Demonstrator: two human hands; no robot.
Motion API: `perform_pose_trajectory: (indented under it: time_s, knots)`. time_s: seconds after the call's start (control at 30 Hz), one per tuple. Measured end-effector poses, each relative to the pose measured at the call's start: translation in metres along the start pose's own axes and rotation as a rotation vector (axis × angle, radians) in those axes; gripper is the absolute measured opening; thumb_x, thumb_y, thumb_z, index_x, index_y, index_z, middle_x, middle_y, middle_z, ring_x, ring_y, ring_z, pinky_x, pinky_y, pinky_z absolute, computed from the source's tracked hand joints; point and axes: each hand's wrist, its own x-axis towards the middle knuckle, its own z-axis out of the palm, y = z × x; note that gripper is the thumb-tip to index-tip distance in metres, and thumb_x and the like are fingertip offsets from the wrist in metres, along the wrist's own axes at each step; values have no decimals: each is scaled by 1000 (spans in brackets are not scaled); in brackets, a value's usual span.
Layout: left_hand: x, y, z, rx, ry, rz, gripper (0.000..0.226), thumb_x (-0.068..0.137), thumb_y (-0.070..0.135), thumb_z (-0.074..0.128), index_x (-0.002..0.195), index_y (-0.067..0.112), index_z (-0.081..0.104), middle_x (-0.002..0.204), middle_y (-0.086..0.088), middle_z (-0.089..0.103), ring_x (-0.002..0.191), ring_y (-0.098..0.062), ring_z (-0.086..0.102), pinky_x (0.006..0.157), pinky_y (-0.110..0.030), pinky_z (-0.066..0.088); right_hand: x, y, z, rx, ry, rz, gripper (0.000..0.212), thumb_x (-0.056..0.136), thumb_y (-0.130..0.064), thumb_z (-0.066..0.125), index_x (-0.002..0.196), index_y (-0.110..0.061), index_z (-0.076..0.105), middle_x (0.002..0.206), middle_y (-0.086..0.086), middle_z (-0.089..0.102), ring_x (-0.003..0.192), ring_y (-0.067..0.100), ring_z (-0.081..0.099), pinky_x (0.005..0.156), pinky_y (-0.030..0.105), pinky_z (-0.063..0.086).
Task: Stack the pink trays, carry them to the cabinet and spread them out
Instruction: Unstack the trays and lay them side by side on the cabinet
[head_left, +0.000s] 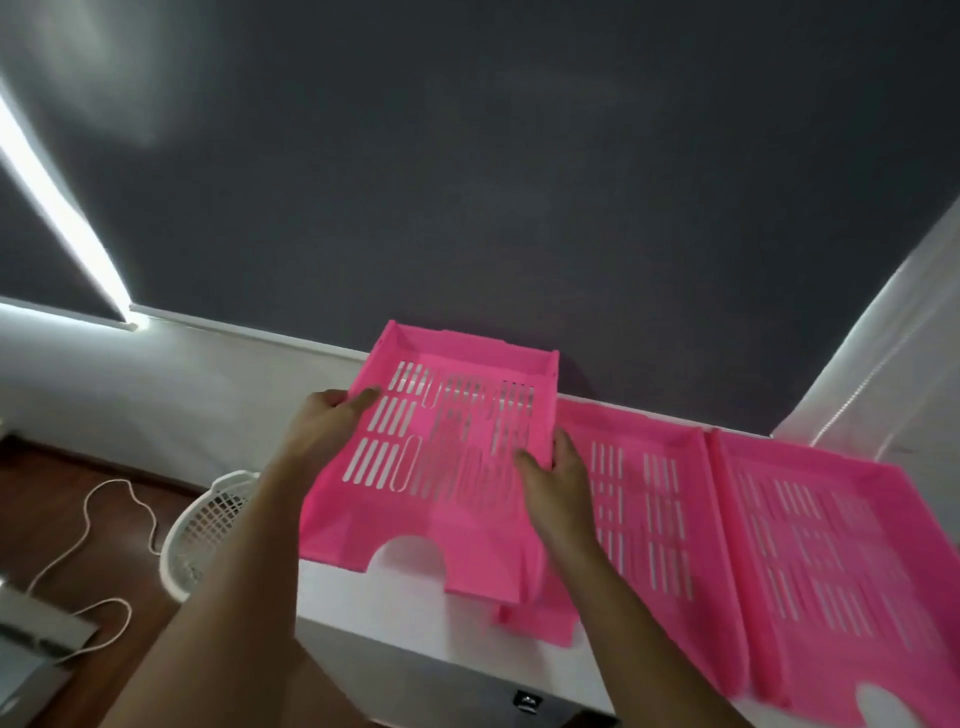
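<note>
Three pink slotted letter trays are seen on a white cabinet top, in front of a dark grey roller blind.

L hand is clamped on the left wall of the held tray, thumb laid over the rim onto the slotted floor. R hand is gripping the same tray's right wall, thumb inside on the floor, other fingers hidden behind the wall. Held tray is thus pinned between both hands, tilted, its near end w/ the semicircular cut-out over the cabinet edge. Whether it is touching the cabinet top cannot be told.

Just right of the R hand and partly under the held tray's right side, a middle tray is laid flat on the cabinet. Further right of the R hand, touching the middle one side by side, a third tray is laid flat, blurred, cut-out at its near end.

Left of and below the L forearm, a white mesh basket is seen on the wood floor, w/ a white cable looped nearby.
</note>
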Motion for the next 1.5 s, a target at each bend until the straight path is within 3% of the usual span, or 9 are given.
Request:
perform_pose_trajectory:
  time_s: [0.13,0.37,0.53,0.6,0.73,0.9,1.1,1.4,1.5]
  knots:
    - [13,-21,-29,29,9,-3,41,96,39,58,110,4,72,91,-16,77,71,-27,70,70,-38,58,-7,13,41,-106,-71,65,79,95,-29,61,159,-18,15,163,5,29,135,24,48,91,16,37]
    - [22,-71,-30,77,4,-9,59,99,56,40,129,11,64,112,-6,72,98,-24,65,90,-37,49,0,30,66,-179,-124,185,79,97,-24,55,160,-21,8,163,11,28,65,3,63,34,8,38]
    - [37,-90,-18,108,-16,-23,57,98,51,47,130,7,63,126,-16,68,107,-26,60,91,-38,43,-2,40,74,-224,-123,178,80,101,-22,47,159,-19,-7,168,7,2,131,26,52,87,22,53]
    - [43,-94,-13,139,-45,-36,61,97,53,50,133,5,60,128,-19,66,113,-30,60,93,-39,42,0,43,76,-225,-119,181,79,101,-21,46,158,-16,-8,168,8,-1,120,21,53,100,32,44]
    - [51,-97,-3,211,-59,-33,70,94,57,52,138,2,53,134,-21,62,121,-35,58,102,-43,43,7,46,74,-170,-64,164,76,101,-20,46,159,-16,-2,168,8,6,74,-1,23,84,32,29]
    - [51,-91,11,356,6,68,58,91,49,62,125,3,59,116,-20,67,122,-41,56,101,-50,45,5,31,62,-81,4,100,68,101,-16,48,159,-20,13,162,10,30,35,-3,43,42,13,40]
    - [6,-67,93,374,-135,268,59,96,43,56,146,12,43,153,-14,45,138,-32,42,112,-48,33,9,22,-10,44,304,-152,41,94,3,53,132,-12,62,127,-1,67,117,13,63,105,33,49]
    - [-26,-52,197,379,-423,192,73,94,35,61,152,6,29,147,-20,48,131,-36,51,109,-52,43,15,96,-183,-331,691,72,49,95,-12,60,142,-4,48,145,19,54,132,38,51,108,52,40]
    - [-29,-54,211,366,-357,189,65,95,6,54,153,3,24,109,-15,68,74,-16,74,60,-31,62,9,115,-199,-392,519,159,58,99,-21,59,150,-3,38,147,19,52,127,37,57,106,50,43]
